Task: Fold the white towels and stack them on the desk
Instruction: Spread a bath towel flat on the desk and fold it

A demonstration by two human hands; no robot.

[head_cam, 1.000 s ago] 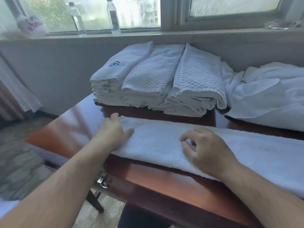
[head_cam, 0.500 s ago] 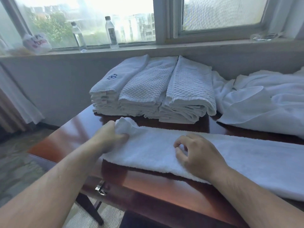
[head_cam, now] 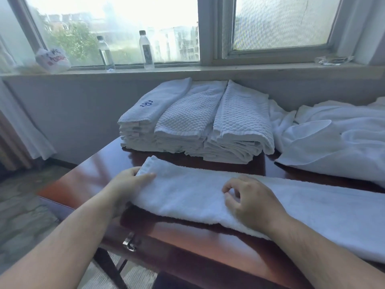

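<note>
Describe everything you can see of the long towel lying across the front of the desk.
The long towel is white, plush terry, folded into a narrow strip lying flat along the wooden desk, running out of view at the right. The left hand pinches its left end, lifting that corner slightly. The right hand rests on its middle, fingers curled.

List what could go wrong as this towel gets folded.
1. The long towel lies along the desk's front edge; it may slide off when the left hand lifts its end.
2. The right hand only rests mid-towel, so the fold may come out crooked.
</note>
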